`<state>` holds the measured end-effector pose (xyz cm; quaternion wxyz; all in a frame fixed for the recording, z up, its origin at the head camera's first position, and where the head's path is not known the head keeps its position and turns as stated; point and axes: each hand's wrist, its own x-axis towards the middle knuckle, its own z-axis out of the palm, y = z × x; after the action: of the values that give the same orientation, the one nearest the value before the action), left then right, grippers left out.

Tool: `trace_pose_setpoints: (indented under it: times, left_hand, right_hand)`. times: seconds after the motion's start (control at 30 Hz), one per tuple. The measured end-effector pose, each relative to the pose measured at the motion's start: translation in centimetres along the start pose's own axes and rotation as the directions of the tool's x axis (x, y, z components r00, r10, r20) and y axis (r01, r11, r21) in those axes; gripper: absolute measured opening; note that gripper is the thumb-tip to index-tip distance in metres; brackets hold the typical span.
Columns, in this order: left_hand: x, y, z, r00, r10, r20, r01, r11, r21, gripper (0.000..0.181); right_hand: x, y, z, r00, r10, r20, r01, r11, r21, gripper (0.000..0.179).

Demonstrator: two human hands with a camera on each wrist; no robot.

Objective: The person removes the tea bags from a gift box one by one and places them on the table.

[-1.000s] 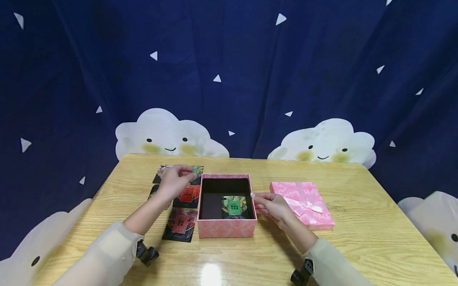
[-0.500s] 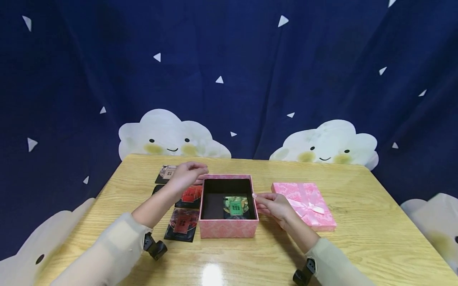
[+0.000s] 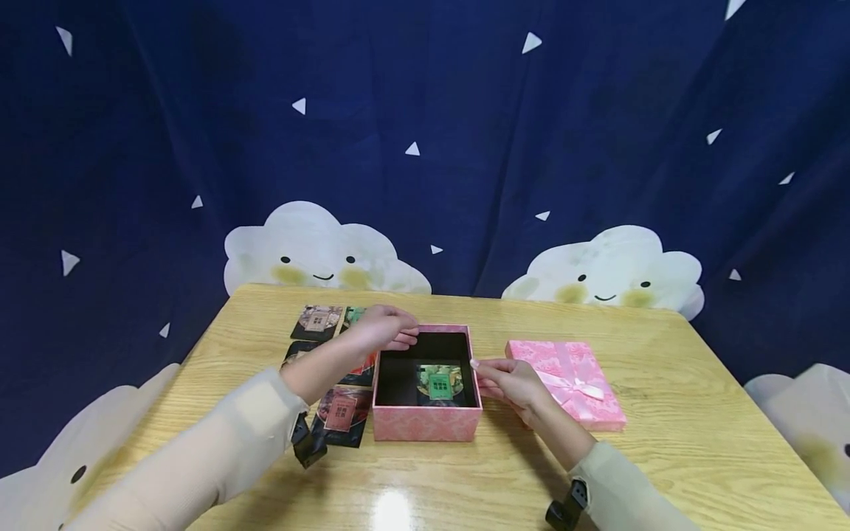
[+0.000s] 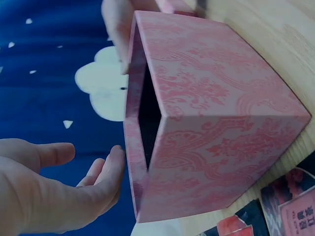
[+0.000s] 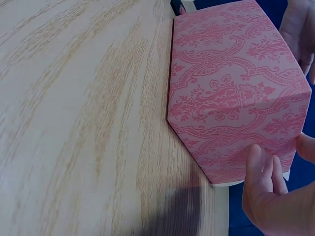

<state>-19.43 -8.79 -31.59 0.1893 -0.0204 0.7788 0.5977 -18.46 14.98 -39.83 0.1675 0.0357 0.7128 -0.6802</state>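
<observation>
A pink patterned gift box (image 3: 427, 425) with a black inside stands uncovered on the table. A green-labelled sachet (image 3: 440, 385) lies on its bottom. My left hand (image 3: 388, 328) is over the box's far left corner. In the left wrist view its thumb and fingers (image 4: 110, 172) are spread apart with nothing between them, close to the rim. My right hand (image 3: 508, 380) holds the box's right wall, thumb at the rim; the right wrist view shows the fingers (image 5: 256, 172) against the outside of that wall.
Left of the box lie several dark sachets, among them a red-labelled one (image 3: 340, 414), a pale-labelled one (image 3: 316, 322) and a partly covered green one (image 3: 352, 317). The pink lid (image 3: 564, 383) with its ribbon bow lies to the right on the wooden table (image 3: 671, 413).
My left hand has moved right from above the far sachets to the box's far left corner. My right hand stays at the box's right wall. The view has shifted slightly.
</observation>
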Motion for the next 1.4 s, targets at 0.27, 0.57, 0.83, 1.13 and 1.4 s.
trace_pose_setpoints:
  times: [0.27,0.57,0.83,1.13,1.4]
  left_hand:
    - [1.9,-0.3,1.2,0.993,-0.116,0.031,0.114,0.992,0.050,0.042]
    - [2.9,0.2,2.0,0.976,-0.209,0.061,0.203,0.975,0.093,0.042]
    - [3.8,-0.1,2.3,0.938,-0.336,0.085,0.326,0.939,0.112,0.048]
    - [4.3,-0.8,2.6,0.876,-0.471,0.106,0.467,0.882,0.058,0.049]
    - [4.5,-2.5,3.6,0.866,-0.498,0.039,0.496,0.866,0.062,0.048]
  right_hand:
    - [0.1,0.2,0.0,1.000,0.000,0.005,0.000,1.000,0.024,0.043]
    - [0.1,0.2,-0.1,1.000,-0.020,0.021,0.019,0.999,0.036,0.043]
    - [0.0,0.2,0.0,1.000,-0.011,0.011,0.011,1.000,0.029,0.045]
    - [0.1,0.2,-0.1,1.000,-0.009,0.019,0.008,0.999,0.048,0.043]
    - [0.1,0.3,-0.1,1.000,0.001,0.022,-0.002,1.000,0.030,0.046]
